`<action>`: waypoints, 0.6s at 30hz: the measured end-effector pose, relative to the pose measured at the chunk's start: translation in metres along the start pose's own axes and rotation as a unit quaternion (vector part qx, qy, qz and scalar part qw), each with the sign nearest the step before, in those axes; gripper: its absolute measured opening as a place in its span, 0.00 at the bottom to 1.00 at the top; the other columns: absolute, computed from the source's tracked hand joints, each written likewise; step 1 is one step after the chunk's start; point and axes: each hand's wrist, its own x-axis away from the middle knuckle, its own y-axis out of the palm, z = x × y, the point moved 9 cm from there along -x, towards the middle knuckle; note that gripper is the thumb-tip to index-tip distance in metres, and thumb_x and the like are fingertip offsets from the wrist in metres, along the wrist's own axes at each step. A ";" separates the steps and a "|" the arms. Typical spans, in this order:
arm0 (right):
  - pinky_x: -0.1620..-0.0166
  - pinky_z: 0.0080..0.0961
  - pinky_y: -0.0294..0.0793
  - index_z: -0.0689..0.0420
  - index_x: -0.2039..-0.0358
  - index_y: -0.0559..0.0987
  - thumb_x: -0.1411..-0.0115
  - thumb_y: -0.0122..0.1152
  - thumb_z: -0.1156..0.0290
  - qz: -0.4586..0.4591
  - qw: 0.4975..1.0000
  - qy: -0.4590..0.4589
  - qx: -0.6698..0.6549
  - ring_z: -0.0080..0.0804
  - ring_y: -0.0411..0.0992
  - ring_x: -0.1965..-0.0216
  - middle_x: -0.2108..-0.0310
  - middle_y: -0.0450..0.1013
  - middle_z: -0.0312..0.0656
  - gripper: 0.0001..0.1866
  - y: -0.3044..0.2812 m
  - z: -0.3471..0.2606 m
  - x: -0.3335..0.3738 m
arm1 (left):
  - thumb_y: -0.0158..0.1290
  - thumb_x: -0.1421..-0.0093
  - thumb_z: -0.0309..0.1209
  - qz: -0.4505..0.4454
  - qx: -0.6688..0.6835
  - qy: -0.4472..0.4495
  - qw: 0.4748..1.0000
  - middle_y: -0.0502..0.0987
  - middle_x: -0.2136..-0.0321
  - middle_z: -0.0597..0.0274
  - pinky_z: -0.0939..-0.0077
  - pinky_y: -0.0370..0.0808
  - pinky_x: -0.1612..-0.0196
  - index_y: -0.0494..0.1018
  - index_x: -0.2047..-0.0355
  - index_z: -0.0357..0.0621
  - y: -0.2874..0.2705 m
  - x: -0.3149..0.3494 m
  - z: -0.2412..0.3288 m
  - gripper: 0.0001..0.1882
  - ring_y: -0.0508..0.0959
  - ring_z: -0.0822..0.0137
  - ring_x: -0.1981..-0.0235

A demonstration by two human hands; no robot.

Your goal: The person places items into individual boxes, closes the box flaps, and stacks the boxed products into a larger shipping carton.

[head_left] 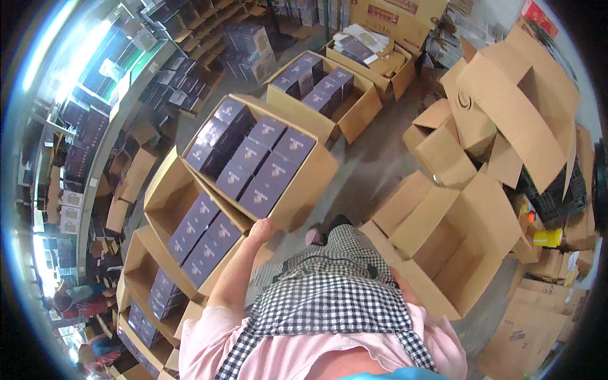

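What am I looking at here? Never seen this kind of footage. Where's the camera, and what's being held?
No machine here: a person wears a wide fisheye camera on the head, looking down, so straight edges bend near the rim. The checked apron and pink sleeves are the wearer's own. The left hand touches the lower corner of an open cardboard carton, tilted and filled with dark purple boxes. Whether its grip is closed cannot be told. The right hand is not visible. More filled cartons stack at left, and empty cartons stand at right on the grey floor.
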 end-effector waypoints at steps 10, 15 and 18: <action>0.58 0.26 0.75 0.60 0.55 0.80 0.41 0.60 0.58 -0.036 0.998 0.011 -0.043 0.35 0.77 0.60 0.63 0.79 0.46 0.20 -0.278 -0.141 -0.179 | 0.56 0.44 0.50 -0.050 -0.125 0.078 0.988 0.58 0.36 0.47 0.50 0.60 0.36 0.62 0.38 0.42 -0.062 -0.311 0.152 0.38 0.51 0.53 0.31; 0.61 0.28 0.77 0.60 0.52 0.78 0.39 0.61 0.63 0.086 0.983 -0.153 -0.058 0.33 0.78 0.65 0.62 0.79 0.46 0.18 -0.469 -0.230 -0.279 | 0.61 0.51 0.55 -0.073 -0.218 -0.031 0.973 0.47 0.30 0.53 0.44 0.40 0.30 0.52 0.32 0.48 -0.031 -0.502 0.137 0.51 0.41 0.57 0.28; 0.60 0.27 0.78 0.62 0.53 0.76 0.37 0.59 0.64 0.082 0.978 -0.103 -0.160 0.32 0.78 0.64 0.63 0.78 0.46 0.17 -0.559 -0.240 -0.301 | 0.63 0.54 0.56 -0.193 -0.291 -0.060 0.935 0.47 0.29 0.58 0.41 0.28 0.31 0.51 0.31 0.52 -0.017 -0.535 0.141 0.55 0.38 0.59 0.27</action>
